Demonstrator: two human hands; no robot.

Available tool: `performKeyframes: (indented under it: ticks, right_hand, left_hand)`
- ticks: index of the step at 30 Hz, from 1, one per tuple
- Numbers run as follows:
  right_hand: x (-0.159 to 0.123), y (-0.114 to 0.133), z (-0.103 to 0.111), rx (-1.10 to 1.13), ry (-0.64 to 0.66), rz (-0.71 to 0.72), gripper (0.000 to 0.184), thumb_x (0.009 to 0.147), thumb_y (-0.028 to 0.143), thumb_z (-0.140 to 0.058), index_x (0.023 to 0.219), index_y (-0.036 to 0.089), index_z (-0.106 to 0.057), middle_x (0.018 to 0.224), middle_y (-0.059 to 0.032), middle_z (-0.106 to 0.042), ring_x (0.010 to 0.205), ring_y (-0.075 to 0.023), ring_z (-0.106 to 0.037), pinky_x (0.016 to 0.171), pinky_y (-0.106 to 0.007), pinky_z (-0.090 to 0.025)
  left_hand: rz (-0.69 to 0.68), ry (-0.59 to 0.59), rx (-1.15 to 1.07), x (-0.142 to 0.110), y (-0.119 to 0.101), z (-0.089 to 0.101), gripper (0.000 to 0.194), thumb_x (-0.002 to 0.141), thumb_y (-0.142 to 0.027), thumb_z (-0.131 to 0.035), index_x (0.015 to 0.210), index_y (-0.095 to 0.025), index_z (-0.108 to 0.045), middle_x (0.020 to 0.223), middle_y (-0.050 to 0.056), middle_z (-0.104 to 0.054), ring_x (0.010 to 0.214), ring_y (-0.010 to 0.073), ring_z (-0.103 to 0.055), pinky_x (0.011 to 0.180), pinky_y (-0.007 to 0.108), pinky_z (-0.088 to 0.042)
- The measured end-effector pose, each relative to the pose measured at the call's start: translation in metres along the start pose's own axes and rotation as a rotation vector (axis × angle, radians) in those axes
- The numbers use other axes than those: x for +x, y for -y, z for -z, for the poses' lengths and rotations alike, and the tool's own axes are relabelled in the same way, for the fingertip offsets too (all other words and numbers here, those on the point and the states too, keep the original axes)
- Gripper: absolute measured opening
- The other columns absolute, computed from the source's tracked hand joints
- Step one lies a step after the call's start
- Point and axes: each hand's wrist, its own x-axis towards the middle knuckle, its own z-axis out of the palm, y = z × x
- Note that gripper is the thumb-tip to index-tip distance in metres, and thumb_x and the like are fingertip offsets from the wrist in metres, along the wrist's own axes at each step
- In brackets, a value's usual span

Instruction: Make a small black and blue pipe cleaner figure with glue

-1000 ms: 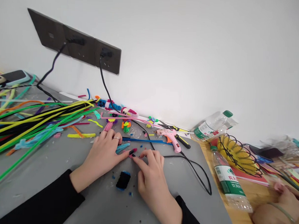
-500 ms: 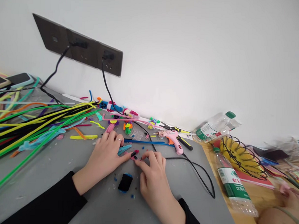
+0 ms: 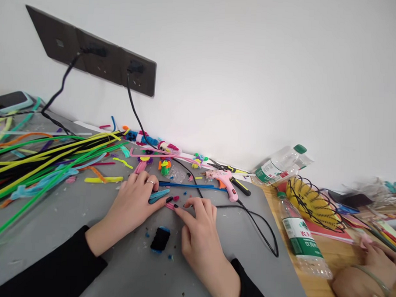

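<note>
A short pink piece of pipe cleaner (image 3: 170, 206) lies on the grey mat between my hands. My left hand (image 3: 133, 200), with a ring on one finger, is bent over the mat, its thumb pressing this piece down; its other fingertips are partly hidden. From the right, my right hand (image 3: 201, 232) touches the piece with a stretched index fingertip, the thumb lower and apart. Light blue fuzzy pieces (image 3: 159, 195) lie beside my left thumb. A small red-pink bit (image 3: 176, 198) sits just beyond the fingertips. Nearer me is a black fuzzy block (image 3: 160, 239) with blue edges.
A pink glue gun (image 3: 227, 182) lies beyond my right hand, its black cable (image 3: 260, 223) looping on the mat. Pipe cleaners (image 3: 52, 168) spread at left. Small fuzzy figures (image 3: 141, 137) line the wall. Bottles (image 3: 301, 236), a yellow basket (image 3: 310, 203) and another person's hand (image 3: 377, 261) are at right.
The view has shifted, so everything sits slightly further left. My left thumb and right index fingertip have parted a little, showing more of the pink piece and the red-pink bit.
</note>
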Motion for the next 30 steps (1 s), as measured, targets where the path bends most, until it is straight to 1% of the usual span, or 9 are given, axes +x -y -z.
performKeyframes:
  ticks: [5,10,14,19,22,25,28,30]
  right_hand:
    - [-0.0002,-0.0033,-0.0014,-0.012,-0.014,-0.012,0.048,0.080,-0.008,-0.055,0.114,0.018,-0.078,0.115,-0.0132,-0.064,0.109,-0.0300,-0.054,0.089,-0.046,-0.047]
    - [0.0006,-0.0026,-0.0014,-0.071,0.004,-0.004,0.041,0.084,-0.006,-0.056,0.107,0.018,-0.079,0.115,-0.0139,-0.066,0.106,-0.0299,-0.053,0.086,-0.046,-0.046]
    - [0.0017,-0.0018,-0.0002,-0.089,0.002,0.008,0.039,0.085,-0.006,-0.058,0.105,0.017,-0.081,0.115,-0.0142,-0.067,0.104,-0.0294,-0.054,0.085,-0.045,-0.046]
    - [0.0017,-0.0022,0.0005,-0.094,-0.001,0.008,0.039,0.085,-0.006,-0.059,0.106,0.018,-0.081,0.115,-0.0138,-0.068,0.104,-0.0297,-0.055,0.084,-0.045,-0.045]
    - [0.0014,-0.0026,0.0016,-0.073,-0.040,0.017,0.040,0.085,-0.007,-0.058,0.107,0.018,-0.081,0.113,-0.0136,-0.069,0.104,-0.0294,-0.055,0.084,-0.045,-0.045]
    - [0.0014,-0.0035,0.0027,-0.047,-0.117,0.036,0.044,0.085,-0.009,-0.054,0.109,0.016,-0.081,0.110,-0.0132,-0.069,0.104,-0.0284,-0.057,0.084,-0.044,-0.044]
    - [0.0017,-0.0053,0.0021,-0.053,-0.163,0.039,0.040,0.085,-0.010,-0.054,0.098,0.016,-0.081,0.105,-0.0124,-0.069,0.100,-0.0272,-0.057,0.081,-0.042,-0.043]
    - [0.0016,-0.0067,0.0009,-0.069,-0.160,0.031,0.036,0.083,-0.009,-0.056,0.089,0.016,-0.081,0.102,-0.0121,-0.069,0.098,-0.0272,-0.057,0.080,-0.042,-0.042]
  left_hand:
    - [0.003,0.001,0.007,0.0005,0.0005,0.0004,0.029,0.090,-0.048,-0.069,0.083,-0.027,-0.051,0.095,0.007,-0.063,0.096,0.0332,-0.061,0.082,0.043,-0.050]
    - [0.017,0.007,-0.001,0.0007,-0.0003,0.0013,0.030,0.090,-0.050,-0.071,0.085,-0.027,-0.053,0.096,0.008,-0.062,0.100,0.0355,-0.061,0.081,0.044,-0.049]
    - [0.025,0.016,-0.013,0.0010,-0.0005,0.0016,0.032,0.091,-0.051,-0.071,0.084,-0.027,-0.051,0.097,0.008,-0.062,0.101,0.0356,-0.061,0.081,0.044,-0.048]
    - [0.023,0.031,-0.034,0.0020,0.0013,0.0021,0.025,0.094,-0.045,-0.068,0.086,-0.027,-0.052,0.097,0.007,-0.064,0.101,0.0345,-0.062,0.082,0.042,-0.048]
    - [0.025,0.036,-0.037,0.0021,0.0020,0.0027,0.024,0.093,-0.044,-0.068,0.086,-0.027,-0.053,0.099,0.008,-0.065,0.101,0.0348,-0.063,0.083,0.042,-0.048]
    - [0.031,0.038,-0.036,0.0018,0.0022,0.0028,0.025,0.092,-0.045,-0.069,0.086,-0.027,-0.052,0.100,0.008,-0.065,0.104,0.0356,-0.062,0.083,0.042,-0.047]
    - [0.038,0.041,-0.037,0.0019,0.0025,0.0019,0.026,0.091,-0.045,-0.070,0.086,-0.027,-0.052,0.100,0.007,-0.064,0.104,0.0356,-0.062,0.083,0.041,-0.046]
    - [0.043,0.043,-0.039,0.0023,0.0028,0.0011,0.026,0.090,-0.046,-0.071,0.086,-0.027,-0.053,0.099,0.007,-0.064,0.104,0.0354,-0.062,0.082,0.041,-0.046]
